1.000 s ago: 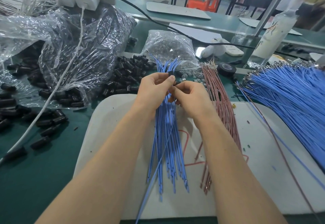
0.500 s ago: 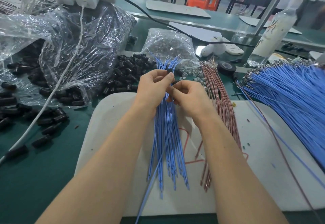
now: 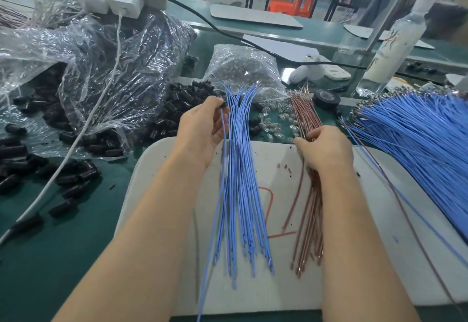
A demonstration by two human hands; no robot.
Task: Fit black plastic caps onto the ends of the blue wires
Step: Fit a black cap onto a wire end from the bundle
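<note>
My left hand [image 3: 202,129] pinches one blue wire whose top end carries a black cap [image 3: 223,104], holding it beside the fanned bundle of blue wires [image 3: 240,182] on the white mat [image 3: 354,245]. My right hand [image 3: 326,149] lies over the bundle of brown wires [image 3: 307,210], its fingers curled down onto them. Loose black caps [image 3: 182,109] are heaped just beyond my left hand, and more spill from a clear plastic bag [image 3: 114,68] on the left.
A big sheaf of blue wires [image 3: 417,139] covers the right side. Beyond the mat are a bag of clear parts [image 3: 243,71], a black tape roll [image 3: 325,99] and a white bottle [image 3: 395,40]. A white charger cable [image 3: 83,129] crosses the green bench on the left.
My hands have parted. The right hand left the blue wire and moved right onto the brown wires. The left hand keeps the capped blue wire and shifted slightly left.
</note>
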